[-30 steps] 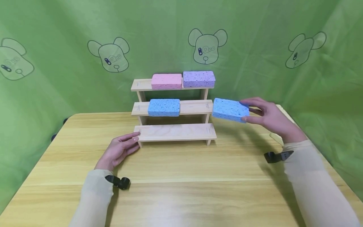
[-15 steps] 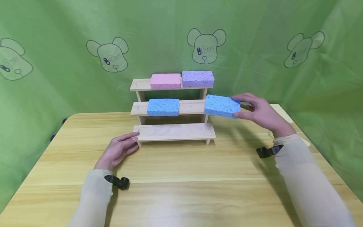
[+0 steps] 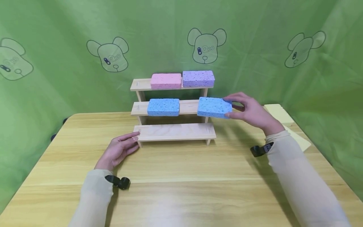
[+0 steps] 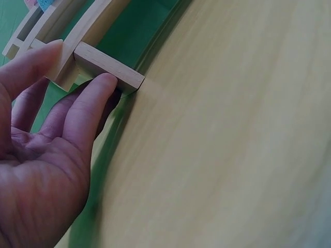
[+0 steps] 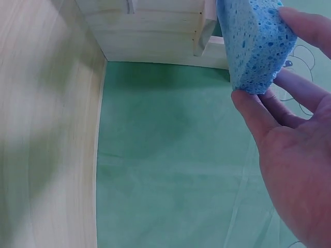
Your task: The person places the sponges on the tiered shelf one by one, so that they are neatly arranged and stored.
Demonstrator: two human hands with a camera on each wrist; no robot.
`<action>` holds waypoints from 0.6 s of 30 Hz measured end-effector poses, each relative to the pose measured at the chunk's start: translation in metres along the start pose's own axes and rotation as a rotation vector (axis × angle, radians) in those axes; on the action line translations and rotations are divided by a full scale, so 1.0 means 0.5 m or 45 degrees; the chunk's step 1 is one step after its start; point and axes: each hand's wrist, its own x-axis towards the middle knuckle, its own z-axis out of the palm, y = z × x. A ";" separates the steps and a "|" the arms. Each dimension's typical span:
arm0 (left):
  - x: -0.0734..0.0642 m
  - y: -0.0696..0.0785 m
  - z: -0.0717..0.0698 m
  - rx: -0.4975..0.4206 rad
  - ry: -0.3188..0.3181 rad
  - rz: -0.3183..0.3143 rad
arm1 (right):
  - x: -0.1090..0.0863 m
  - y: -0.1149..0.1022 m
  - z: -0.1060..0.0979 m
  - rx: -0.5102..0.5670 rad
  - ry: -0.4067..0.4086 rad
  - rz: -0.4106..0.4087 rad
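A three-step wooden rack stands toward the back of the table. My right hand pinches a blue sponge by its right end, thumb in front and fingers behind. That sponge overlaps the right end of the middle step; the right wrist view shows its short end between thumb and fingers. At the left end of the lowest step, my left hand holds the rack's corner, with fingertips against the leg. Another blue sponge lies on the middle step's left half.
On the top step sit a pink sponge and a purple sponge. Pale yellow pieces lie at the table's right edge, partly behind the right forearm. A green curtain hangs close behind the rack.
My right hand has carried the blue sponge leftward, from beside the rack to the right end of the middle step. The left hand has stayed at the rack's corner.
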 end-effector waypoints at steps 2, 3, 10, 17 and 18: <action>0.001 0.000 0.000 0.001 -0.005 0.000 | 0.002 -0.001 0.002 -0.003 -0.001 -0.002; 0.001 0.000 0.000 0.002 -0.004 0.001 | 0.003 -0.001 0.003 -0.003 -0.001 -0.003; 0.005 0.000 -0.005 0.010 -0.013 -0.001 | 0.013 0.006 0.013 -0.028 -0.006 0.017; 0.005 -0.002 -0.008 0.018 -0.016 -0.002 | 0.033 0.002 0.029 -0.008 -0.027 0.008; 0.005 -0.003 -0.008 0.018 -0.017 -0.002 | 0.036 0.001 0.031 -0.004 -0.031 -0.004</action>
